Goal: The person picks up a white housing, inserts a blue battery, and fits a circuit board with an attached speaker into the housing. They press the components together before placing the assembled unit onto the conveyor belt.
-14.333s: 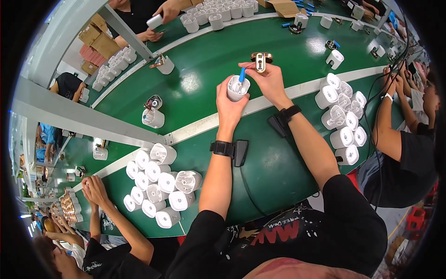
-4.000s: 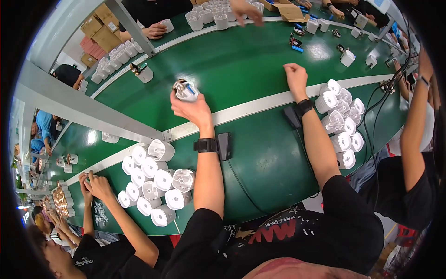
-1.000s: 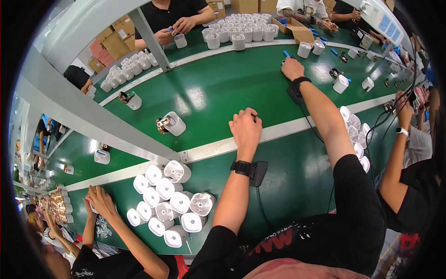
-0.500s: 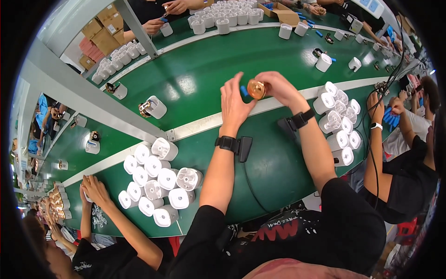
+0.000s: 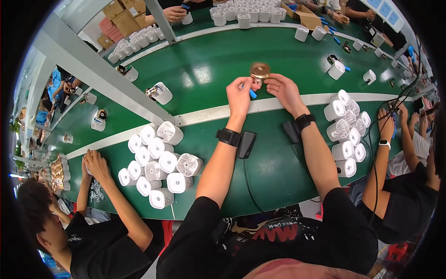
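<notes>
Over the white rail, both my hands come together at a round copper-coloured part (image 5: pixel 260 70) with a flat disc top. My left hand (image 5: pixel 239 96) is closed, its fingertips on the lower portion of this part. A small blue cylinder (image 5: pixel 252 94) pokes out beneath the same fingers. My right hand (image 5: pixel 284 93) pinches the part from the other side, thumb and fingers near the underside of the disc. What the fingertips cover cannot be seen. White plastic housings stand grouped on the table to the left (image 5: pixel 168 161) and right (image 5: pixel 343 149) of my forearms.
The green conveyor belt (image 5: pixel 209 60) beyond the rail carries white housings, some with copper parts (image 5: pixel 152 93). A grey metal post (image 5: pixel 111 69) slants down at left. Black cables (image 5: pixel 371 139) hang at right. Co-workers' hands (image 5: pixel 97 165) work on both sides.
The copper part has tipped from facing me to disc upward. My left hand has closed from spread fingers, and my right hand has shifted to the part's right side. The view has turned slightly.
</notes>
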Demonstrator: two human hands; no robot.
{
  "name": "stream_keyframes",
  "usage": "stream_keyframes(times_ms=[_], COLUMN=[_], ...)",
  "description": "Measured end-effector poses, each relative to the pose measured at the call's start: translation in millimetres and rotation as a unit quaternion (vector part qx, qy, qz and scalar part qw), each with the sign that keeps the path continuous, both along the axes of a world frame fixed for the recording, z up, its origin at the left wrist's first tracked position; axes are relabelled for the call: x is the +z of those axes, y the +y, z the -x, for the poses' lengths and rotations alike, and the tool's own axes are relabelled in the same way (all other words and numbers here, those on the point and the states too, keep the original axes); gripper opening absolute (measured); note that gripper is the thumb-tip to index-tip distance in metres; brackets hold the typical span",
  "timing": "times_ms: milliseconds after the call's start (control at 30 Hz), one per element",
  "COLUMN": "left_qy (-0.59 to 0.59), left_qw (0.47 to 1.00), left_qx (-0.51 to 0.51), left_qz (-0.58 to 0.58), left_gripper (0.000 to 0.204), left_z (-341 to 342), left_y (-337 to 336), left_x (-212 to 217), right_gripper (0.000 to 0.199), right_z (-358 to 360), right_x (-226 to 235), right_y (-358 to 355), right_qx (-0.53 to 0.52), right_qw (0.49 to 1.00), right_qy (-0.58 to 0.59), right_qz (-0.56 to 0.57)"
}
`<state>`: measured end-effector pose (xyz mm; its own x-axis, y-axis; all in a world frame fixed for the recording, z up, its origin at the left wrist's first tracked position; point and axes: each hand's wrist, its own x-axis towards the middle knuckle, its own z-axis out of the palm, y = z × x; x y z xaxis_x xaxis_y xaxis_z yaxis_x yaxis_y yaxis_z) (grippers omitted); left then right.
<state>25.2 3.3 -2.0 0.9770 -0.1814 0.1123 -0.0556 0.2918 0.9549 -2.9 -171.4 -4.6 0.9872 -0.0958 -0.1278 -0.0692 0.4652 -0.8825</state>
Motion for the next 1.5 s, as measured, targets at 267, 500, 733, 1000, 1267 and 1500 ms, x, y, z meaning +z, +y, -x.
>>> stream_keyframes(times_ms=[267,500,733,1000,1267,1500], left_qy=[-0.030,-0.062,-0.190,-0.128,-0.114,-0.130], left_qw=[0.997,0.980,0.819,0.551,0.623,0.593], left_qx=[0.049,0.043,0.080,0.191,0.172,0.227], left_qz=[-0.045,-0.181,-0.536,-0.802,-0.754,-0.761], left_gripper=[0.024,0.032,0.058,0.075,0.080,0.074], left_z=[7.3,38.7,116.8,162.1,167.9,183.4], left_y=[-7.9,2.4,91.2,163.6,159.4,172.7], left_x=[10.6,30.3,95.9,63.3,60.2,53.6], right_gripper=[0.028,0.029,0.034,0.030,0.015,0.035], right_z=[9.4,17.1,14.6,10.3,19.5,8.5], right_x=[2.6,5.9,-2.7,-11.5,9.0,-4.0], right_y=[24.2,42.0,44.2,30.7,45.6,33.4], right_qx=[0.105,0.159,0.292,0.218,0.056,0.064], right_qw=[0.963,0.985,0.946,0.945,0.985,0.995], right_qy=[-0.069,-0.056,-0.052,-0.096,-0.004,-0.027], right_qz=[0.239,0.032,-0.131,-0.223,-0.166,-0.075])
